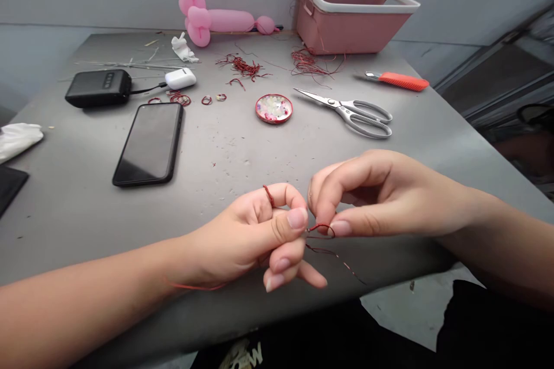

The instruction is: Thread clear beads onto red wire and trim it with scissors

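Between my two hands, just above the table's front edge, is a small loop of dark red cord (322, 226). My left hand (277, 236) pinches one end of it between thumb and index finger. The thumb and index fingertip of my right hand (363, 196) close on the loop's other side. Thin loose cord ends (337, 255) hang below the pinch. A red braided ring (269, 196) circles my left index finger. Beyond the hands lies a round red-rimmed lid (274, 121) with small pale and pink beads (274, 108) in it.
Silver scissors (346, 110) and an orange-handled cutter (402, 81) lie at right, before a pink bin (346, 31). Red cord scraps (246, 66) and a pink balloon (229, 20) are at the back. A phone (149, 144) and power bank (98, 87) occupy the left.
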The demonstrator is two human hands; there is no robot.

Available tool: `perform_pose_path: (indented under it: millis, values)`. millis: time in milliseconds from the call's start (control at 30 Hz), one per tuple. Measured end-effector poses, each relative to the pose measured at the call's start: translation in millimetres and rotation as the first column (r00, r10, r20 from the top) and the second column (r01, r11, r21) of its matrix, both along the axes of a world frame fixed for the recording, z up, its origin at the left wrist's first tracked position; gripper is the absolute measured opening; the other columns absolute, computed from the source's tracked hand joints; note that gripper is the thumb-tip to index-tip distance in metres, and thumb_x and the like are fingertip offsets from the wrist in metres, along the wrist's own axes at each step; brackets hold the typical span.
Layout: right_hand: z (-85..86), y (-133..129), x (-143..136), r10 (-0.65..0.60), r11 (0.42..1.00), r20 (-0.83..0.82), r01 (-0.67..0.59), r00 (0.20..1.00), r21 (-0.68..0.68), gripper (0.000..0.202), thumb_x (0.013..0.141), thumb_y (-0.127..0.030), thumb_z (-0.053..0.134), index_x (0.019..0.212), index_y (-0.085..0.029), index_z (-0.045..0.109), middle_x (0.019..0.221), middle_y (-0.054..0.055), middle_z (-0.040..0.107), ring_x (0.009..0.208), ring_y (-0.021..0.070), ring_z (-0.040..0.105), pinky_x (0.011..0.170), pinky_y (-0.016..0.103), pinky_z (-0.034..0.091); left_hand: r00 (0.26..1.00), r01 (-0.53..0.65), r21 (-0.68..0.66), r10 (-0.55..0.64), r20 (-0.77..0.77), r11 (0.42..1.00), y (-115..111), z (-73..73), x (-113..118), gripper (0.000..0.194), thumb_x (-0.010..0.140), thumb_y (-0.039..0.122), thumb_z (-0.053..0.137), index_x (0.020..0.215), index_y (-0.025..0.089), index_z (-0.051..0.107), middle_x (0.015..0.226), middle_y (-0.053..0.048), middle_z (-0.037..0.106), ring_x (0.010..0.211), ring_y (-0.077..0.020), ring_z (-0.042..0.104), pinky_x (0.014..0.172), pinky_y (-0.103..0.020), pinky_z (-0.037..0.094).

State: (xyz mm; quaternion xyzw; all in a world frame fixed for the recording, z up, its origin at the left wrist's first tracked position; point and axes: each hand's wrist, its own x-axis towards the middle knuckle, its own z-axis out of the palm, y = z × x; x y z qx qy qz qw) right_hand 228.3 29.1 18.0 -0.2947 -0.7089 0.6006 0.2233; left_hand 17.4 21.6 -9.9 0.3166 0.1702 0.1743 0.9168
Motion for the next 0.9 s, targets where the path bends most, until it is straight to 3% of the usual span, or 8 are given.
perform_pose_path:
  millis: [100,200,300,400,467,667,833,900]
  values:
    - [0.0,-6.2,-2.7,-0.034,0.961,0.027,0.025,0.999,0.276,0.007,0.084,-0.010,0.064,0.085,-0.016,0.069,0.079,0.002,0.069,0.071,0.0096,0.063,0.067,0.023,0.054,1.000,0.013,0.003,-0.013,-0.021,1.000,-2.1,-0.1,0.1,0.026,0.092,0.037,0.062,0.083,0.019,0.046,0.048,0.012,0.049,0.039,-0.0010,0.045,0.073,-0.025,0.057]
    - [-2.4,-9.8,-4.8,-0.113,0.808,0.010,0.086,0.994,0.583,0.017,0.083,-0.003,0.058,0.088,-0.017,0.067,0.079,0.003,0.066,0.070,0.0096,0.062,0.062,0.022,0.053,0.998,0.018,-0.007,-0.019,-0.066,1.000,-2.6,-1.4,0.4,0.026,0.092,0.038,0.061,0.083,0.019,0.046,0.048,0.012,0.049,0.039,-0.0010,0.044,0.075,-0.027,0.057]
    - [-5.0,-7.7,-3.8,-0.167,0.534,0.073,0.028,0.983,0.845,0.015,0.084,-0.007,0.060,0.087,-0.020,0.066,0.080,0.005,0.066,0.072,0.0139,0.063,0.063,0.027,0.053,0.991,0.006,0.011,-0.005,-0.132,1.000,-1.7,-2.5,1.1,0.026,0.093,0.040,0.060,0.083,0.018,0.049,0.048,0.012,0.049,0.040,-0.0014,0.045,0.076,-0.028,0.057]
    - [-4.3,-4.4,-0.7,-0.216,0.221,0.086,-0.037,0.973,0.975,0.013,0.084,-0.012,0.063,0.079,-0.023,0.066,0.076,0.004,0.068,0.074,0.0182,0.065,0.063,0.032,0.051,0.983,0.011,0.040,-0.003,-0.183,0.999,-1.0,-1.5,2.0,0.027,0.092,0.041,0.061,0.082,0.017,0.052,0.047,0.012,0.048,0.039,-0.0016,0.046,0.077,-0.028,0.057]
    - [-1.1,-4.3,1.3,-0.249,0.099,0.106,-0.083,0.963,0.992,0.018,0.086,-0.012,0.062,0.074,-0.025,0.066,0.074,0.002,0.070,0.072,0.0174,0.066,0.061,0.032,0.050,0.981,0.031,0.051,-0.021,-0.195,0.998,-1.1,0.3,2.2,0.028,0.090,0.041,0.063,0.081,0.017,0.052,0.046,0.013,0.047,0.039,-0.0015,0.046,0.077,-0.028,0.056]
    - [8.5,-10.2,3.8,-0.244,-0.047,0.185,-0.202,0.952,0.978,0.019,0.087,-0.016,0.065,0.071,-0.025,0.069,0.070,0.001,0.072,0.073,0.0172,0.070,0.061,0.032,0.050,0.979,0.078,0.046,-0.067,-0.193,0.996,-2.7,6.7,0.9,0.026,0.089,0.042,0.063,0.085,0.017,0.056,0.045,0.012,0.048,0.038,-0.0018,0.046,0.078,-0.028,0.056]
    - [8.8,-10.6,4.9,-0.260,-0.075,0.202,-0.229,0.944,0.971,0.020,0.087,-0.018,0.065,0.068,-0.025,0.069,0.074,-0.001,0.074,0.074,0.0169,0.069,0.064,0.032,0.051,0.977,0.082,0.032,-0.074,-0.200,0.996,-4.7,7.3,1.4,0.027,0.088,0.041,0.064,0.083,0.017,0.055,0.044,0.013,0.045,0.036,-0.0011,0.043,0.073,-0.026,0.057]
    - [8.9,-10.6,5.9,-0.275,-0.055,0.188,-0.211,0.943,0.976,0.022,0.087,-0.021,0.065,0.066,-0.026,0.068,0.075,-0.001,0.073,0.073,0.0163,0.069,0.065,0.032,0.052,0.975,0.125,0.003,-0.122,-0.185,0.992,-5.6,6.0,2.2,0.027,0.089,0.041,0.063,0.083,0.017,0.054,0.044,0.013,0.046,0.034,-0.0014,0.042,0.068,-0.025,0.057]
